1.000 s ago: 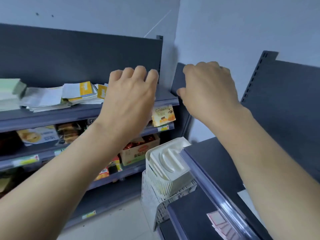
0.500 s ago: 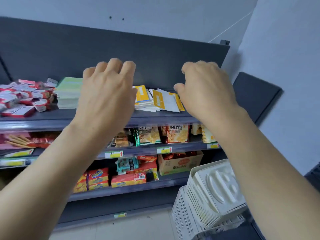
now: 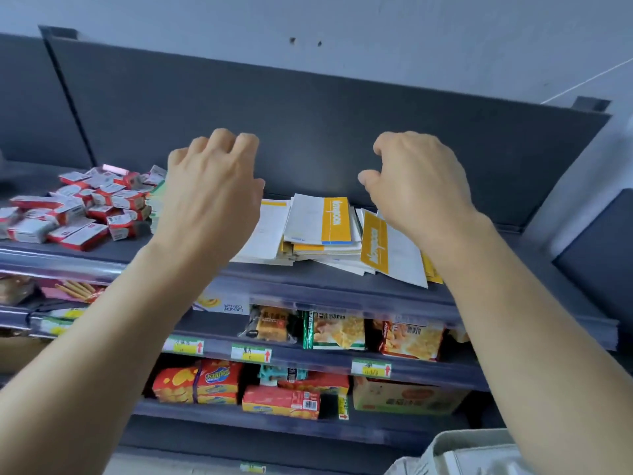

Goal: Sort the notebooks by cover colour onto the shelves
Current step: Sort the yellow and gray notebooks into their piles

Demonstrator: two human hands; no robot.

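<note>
Both arms outstretched — left grip (image 3: pixel 212 197), right grip (image 3: pixel 418 186) loosely curled, empty.

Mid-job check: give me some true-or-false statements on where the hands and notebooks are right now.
1. The yellow-and-white notebooks lie in a loose pile on the top shelf. True.
2. The left hand grips a notebook. False: it hovers over the shelf with loosely curled fingers and holds nothing.
3. Small red-and-white boxes are heaped on the same shelf, to the left of the notebooks. True.
4. The right hand is down at the snack packets on a lower shelf. False: it is up over the right end of the notebook pile.
5. The notebooks stand upright with their spines out. False: they lie flat and overlap.
</note>
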